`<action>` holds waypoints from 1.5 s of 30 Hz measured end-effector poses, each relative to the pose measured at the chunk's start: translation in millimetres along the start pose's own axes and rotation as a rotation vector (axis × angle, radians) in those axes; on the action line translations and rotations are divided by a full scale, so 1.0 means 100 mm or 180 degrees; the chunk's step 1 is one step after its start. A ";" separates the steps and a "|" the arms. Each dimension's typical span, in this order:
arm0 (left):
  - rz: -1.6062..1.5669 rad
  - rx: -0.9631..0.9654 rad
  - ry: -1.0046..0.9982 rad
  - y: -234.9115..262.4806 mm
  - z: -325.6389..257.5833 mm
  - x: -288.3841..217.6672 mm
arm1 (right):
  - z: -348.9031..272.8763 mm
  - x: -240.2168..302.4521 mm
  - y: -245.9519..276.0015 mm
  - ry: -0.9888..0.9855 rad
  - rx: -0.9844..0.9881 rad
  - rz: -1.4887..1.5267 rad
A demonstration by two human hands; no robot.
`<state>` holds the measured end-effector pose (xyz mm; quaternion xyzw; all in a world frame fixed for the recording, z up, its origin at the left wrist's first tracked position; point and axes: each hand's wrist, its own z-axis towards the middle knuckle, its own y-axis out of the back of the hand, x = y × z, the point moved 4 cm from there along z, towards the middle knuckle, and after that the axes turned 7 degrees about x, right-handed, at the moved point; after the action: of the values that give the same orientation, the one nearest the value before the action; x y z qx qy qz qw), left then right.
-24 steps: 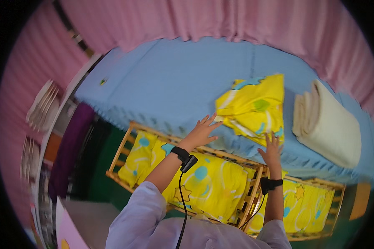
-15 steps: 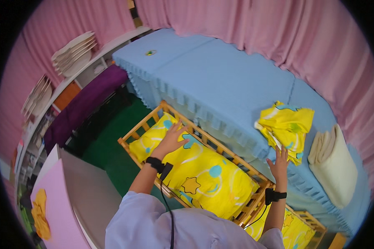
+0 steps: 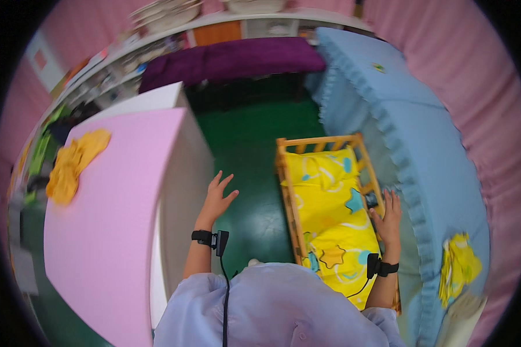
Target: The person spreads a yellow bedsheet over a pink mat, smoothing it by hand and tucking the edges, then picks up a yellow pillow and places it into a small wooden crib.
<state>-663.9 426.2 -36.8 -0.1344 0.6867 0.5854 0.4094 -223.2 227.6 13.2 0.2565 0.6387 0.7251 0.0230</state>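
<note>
Left hand (image 3: 215, 205): bare, fingers parted, thumb standing off to the side, nothing held. It is suspended above the green floor (image 3: 252, 147), between the cabinet (image 3: 113, 237) on its left and the cot (image 3: 320, 140) on its right, apart from both.

Right hand (image 3: 390, 222): also vacant and wide, thumb well away from the fingers. It overlaps the cot's right rail in this view; whether it touches the rail cannot be told.

The cot lies between the two hands, nearer the right. It is a slatted wooden frame. Inside are a yellow pillow (image 3: 317, 168) at the far end, beyond the right hand, and a patterned yellow quilt (image 3: 324, 228) to that hand's left.

To the right of the right hand runs a counter (image 3: 431, 141) under a blue frilled cover. On it, right of and nearer the body than that hand, sits a crumpled yellow cloth (image 3: 461, 266), out of contact with either hand. A cream blanket (image 3: 464, 315) is just beside the cloth, partly lost at the view's dark rim.

Left of the left hand, an orange cloth (image 3: 75, 163) rests on the cabinet's pink top. Beyond both hands stands a bench (image 3: 234, 61) draped in purple. Each wrist wears a black band.
</note>
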 end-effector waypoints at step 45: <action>-0.1046 -0.2938 0.5243 0.88 -3.55 1.19 | 3.02 7.72 -3.13 0.5031 0.2722 0.0240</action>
<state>-941.4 160.9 -68.4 -0.7466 0.4332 0.4552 -0.2183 -863.9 839.8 0.1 -0.3097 0.6746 0.3906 -0.5444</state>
